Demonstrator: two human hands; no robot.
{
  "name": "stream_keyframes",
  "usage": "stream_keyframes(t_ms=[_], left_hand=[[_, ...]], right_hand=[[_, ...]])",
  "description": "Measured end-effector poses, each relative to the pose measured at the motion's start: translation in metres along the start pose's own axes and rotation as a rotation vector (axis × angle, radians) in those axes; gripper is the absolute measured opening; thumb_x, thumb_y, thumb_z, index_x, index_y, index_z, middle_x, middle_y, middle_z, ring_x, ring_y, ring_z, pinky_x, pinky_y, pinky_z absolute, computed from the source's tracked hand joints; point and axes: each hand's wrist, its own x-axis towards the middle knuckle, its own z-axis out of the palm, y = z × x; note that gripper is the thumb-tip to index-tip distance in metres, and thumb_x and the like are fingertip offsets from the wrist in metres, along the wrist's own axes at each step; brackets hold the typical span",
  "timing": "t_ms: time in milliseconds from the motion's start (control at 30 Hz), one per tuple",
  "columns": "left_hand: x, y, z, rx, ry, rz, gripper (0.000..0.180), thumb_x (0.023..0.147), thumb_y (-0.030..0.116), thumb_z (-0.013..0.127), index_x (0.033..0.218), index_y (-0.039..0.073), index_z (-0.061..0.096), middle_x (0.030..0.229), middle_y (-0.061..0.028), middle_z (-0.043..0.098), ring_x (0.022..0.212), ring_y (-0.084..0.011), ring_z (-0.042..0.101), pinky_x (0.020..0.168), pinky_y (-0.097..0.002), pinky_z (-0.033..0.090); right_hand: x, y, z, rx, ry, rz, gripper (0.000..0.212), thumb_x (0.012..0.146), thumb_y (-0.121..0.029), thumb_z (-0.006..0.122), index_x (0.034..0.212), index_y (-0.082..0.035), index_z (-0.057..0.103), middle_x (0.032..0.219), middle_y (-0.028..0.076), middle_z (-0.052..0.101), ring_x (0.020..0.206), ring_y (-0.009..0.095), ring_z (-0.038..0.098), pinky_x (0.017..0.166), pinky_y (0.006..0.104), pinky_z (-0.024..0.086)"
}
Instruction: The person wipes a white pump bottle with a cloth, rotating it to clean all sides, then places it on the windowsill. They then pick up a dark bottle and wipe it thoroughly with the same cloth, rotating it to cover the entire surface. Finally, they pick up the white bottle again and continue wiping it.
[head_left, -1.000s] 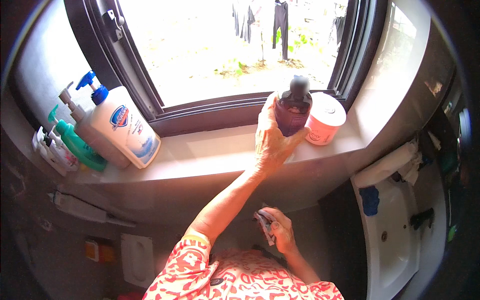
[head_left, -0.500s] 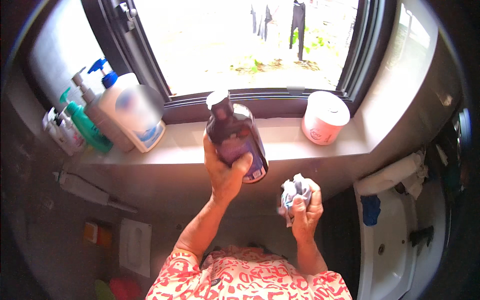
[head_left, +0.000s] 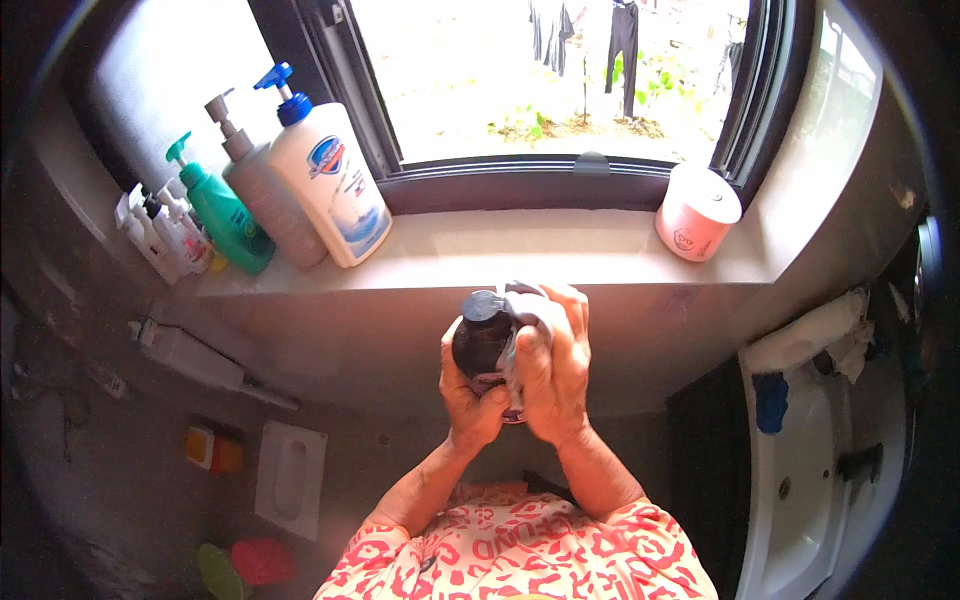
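Observation:
A dark bottle with a pale cap [head_left: 482,348] is in front of my chest, just below the windowsill's front edge. My left hand [head_left: 468,408] is closed round its left side, thumb across the front. Against the bottle's right side and near its cap, my right hand [head_left: 562,375] presses a crumpled grey cloth [head_left: 529,306], its fingers wrapped round it. Much of the bottle's lower part and label is hidden by my hands.
On the windowsill [head_left: 450,252], a white pump bottle with a blue top [head_left: 335,190], a grey one [head_left: 275,205], a green one [head_left: 222,215] and smaller bottles stand left. A pink jar [head_left: 697,215] stands right. Below right is a white sink [head_left: 797,520].
My left hand has brought the bottle down and nearer, off from above the sill. My right hand has moved up and left, bringing the cloth onto the bottle. The view has shifted.

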Motion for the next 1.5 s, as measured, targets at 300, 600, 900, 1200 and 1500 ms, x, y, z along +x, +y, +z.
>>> stream_keyframes(t_ms=[300,600,900,1200,1500], left_hand=[[-0.009,0.012,-0.045,-0.063,-0.023,-0.022,0.061,0.078,0.037,0.066,0.122,0.003,0.040,0.106,-0.0026,0.050,0.095,-0.0104,0.049,0.082,-0.0254,0.043],[-0.018,0.019,-0.080,-0.056,-0.090,-0.111,0.058,0.076,0.023,0.066,0.124,0.004,0.040,0.106,-0.0037,0.052,0.094,-0.0111,0.052,0.083,-0.0254,0.044],[-0.031,0.019,-0.092,-0.220,-0.362,-0.251,0.086,0.057,0.013,0.081,0.129,0.003,0.035,0.117,-0.0070,0.051,0.106,-0.0159,0.051,0.093,-0.0319,0.042],[-0.019,0.013,-0.079,-0.063,-0.404,-0.169,0.077,0.058,0.010,0.082,0.123,0.002,0.042,0.114,-0.0080,0.053,0.105,-0.0166,0.052,0.093,-0.0316,0.041],[-0.005,0.011,-0.059,0.269,-0.520,0.075,0.077,0.050,0.019,0.087,0.116,0.001,0.051,0.104,-0.0117,0.059,0.095,-0.0214,0.058,0.086,-0.0332,0.046]], right_hand=[[-0.018,-0.024,0.033,-0.033,-0.095,-0.111,0.027,0.082,-0.018,0.054,0.101,0.001,0.056,0.109,0.018,0.054,0.098,0.037,0.047,0.087,0.0479,0.036],[-0.067,-0.036,0.052,-0.202,-0.036,-0.244,0.028,0.085,-0.020,0.052,0.105,0.000,0.055,0.115,0.017,0.050,0.103,0.035,0.044,0.090,0.0461,0.034],[-0.041,-0.029,0.034,0.492,-0.203,0.588,0.026,0.094,-0.025,0.045,0.098,-0.001,0.056,0.080,0.005,0.057,0.074,0.011,0.050,0.069,0.0253,0.043],[-0.042,-0.012,0.013,0.799,0.357,0.809,0.035,0.092,-0.037,0.045,0.096,-0.003,0.053,0.082,0.009,0.059,0.069,0.015,0.058,0.058,0.0265,0.048],[-0.016,-0.019,-0.035,0.590,-0.460,0.772,0.016,0.084,-0.018,0.063,0.094,-0.005,0.061,0.062,-0.004,0.052,0.049,0.002,0.043,0.041,0.0197,0.033]])
